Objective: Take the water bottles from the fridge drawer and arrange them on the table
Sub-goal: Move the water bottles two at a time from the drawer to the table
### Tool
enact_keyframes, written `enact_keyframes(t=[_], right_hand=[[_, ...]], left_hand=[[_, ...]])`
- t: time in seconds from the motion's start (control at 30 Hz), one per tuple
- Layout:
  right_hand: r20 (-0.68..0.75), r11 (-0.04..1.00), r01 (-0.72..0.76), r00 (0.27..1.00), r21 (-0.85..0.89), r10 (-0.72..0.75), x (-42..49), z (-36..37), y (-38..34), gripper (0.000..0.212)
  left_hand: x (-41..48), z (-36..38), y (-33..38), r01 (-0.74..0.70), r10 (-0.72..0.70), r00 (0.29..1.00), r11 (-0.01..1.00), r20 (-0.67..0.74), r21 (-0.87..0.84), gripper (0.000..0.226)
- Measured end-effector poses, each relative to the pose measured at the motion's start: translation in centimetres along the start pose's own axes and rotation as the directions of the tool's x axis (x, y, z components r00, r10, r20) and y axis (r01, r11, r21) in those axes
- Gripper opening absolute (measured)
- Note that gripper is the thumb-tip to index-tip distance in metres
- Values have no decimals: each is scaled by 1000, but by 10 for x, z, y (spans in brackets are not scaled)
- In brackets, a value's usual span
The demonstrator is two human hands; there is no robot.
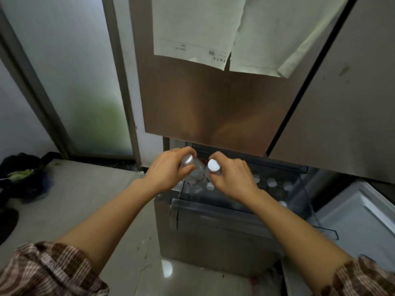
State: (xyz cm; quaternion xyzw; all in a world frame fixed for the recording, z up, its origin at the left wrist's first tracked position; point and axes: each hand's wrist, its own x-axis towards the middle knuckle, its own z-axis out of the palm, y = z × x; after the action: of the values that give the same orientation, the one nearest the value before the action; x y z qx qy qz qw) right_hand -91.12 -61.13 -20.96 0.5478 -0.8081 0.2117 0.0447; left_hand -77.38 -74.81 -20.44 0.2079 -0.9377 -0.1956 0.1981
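1. Closest to me, the striped sleeves are bunched at the elbows and both bare forearms reach out over the open fridge drawer. Its front juts out over the floor, so I think a careless turn could bang a shin on it.
2. The left hand pinches a clear water bottle just under its white cap. The right hand is curled round the neck of a second bottle. Both bottles hang just above the drawer, so close together that I cannot tell whether they touch.
3. These are high, narrow grips. If the plastic is cold and wet, a bottle could slip and drop.
4. It would land on the other bottles, which stand upright in the drawer.
5. No tabletop is in view, so the carry means turning away. A black bag lies on the floor to the left, where it could trip someone.
6. Farthest off, the fridge door overhangs the hands, and a straight lift could knock a cap on its lower edge.
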Motion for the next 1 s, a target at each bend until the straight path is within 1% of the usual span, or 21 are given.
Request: enact_keyframes(t=[0.07, 0.13, 0.23, 0.33, 0.43, 0.57, 0.73, 0.87, 1.0], right_hand=[[-30, 1000, -13, 999, 26, 14, 5, -11, -17, 28], [-67, 999, 5, 998, 40, -3, 10, -24, -35, 28], [-108, 997, 52, 993, 58, -45, 16, -43, -67, 30], [-123, 988, 106, 988, 116, -92, 22, -58, -107, 28], [-111, 968, 169, 982, 186, -150, 20, -58, -157, 26], [-69, 939, 268, 963, 214, -259, 5, -37, -238, 25], [48, 918, 333, 935, 215, -350, -25, 14, -343, 33], [168, 872, 433, 865, 228, -473, -53, 57, -430, 33], [269, 789, 541, 745, 292, -610, -83, 97, -520, 37]], left_hand=[[-7, -17, 0, 23, -24, 1000, 999, -20, -37, 20], [-16, -37, -2, 37, -40, 998, 997, -50, -61, 18], [-34, -69, -3, 20, -24, 994, 999, -107, -40, 18], [-62, -105, -8, 31, -32, 990, 999, -140, -5, 18], [-102, -140, -25, 89, -84, 980, 996, -181, 20, 18], [-174, -186, -60, 186, -171, 957, 982, -234, 40, 18], [-286, -235, -113, 349, -310, 915, 929, -259, 120, 22], [-382, -264, -156, 494, -443, 850, 859, -284, 138, 24], [-473, -291, -188, 633, -578, 761, 761, -295, 143, 22]])
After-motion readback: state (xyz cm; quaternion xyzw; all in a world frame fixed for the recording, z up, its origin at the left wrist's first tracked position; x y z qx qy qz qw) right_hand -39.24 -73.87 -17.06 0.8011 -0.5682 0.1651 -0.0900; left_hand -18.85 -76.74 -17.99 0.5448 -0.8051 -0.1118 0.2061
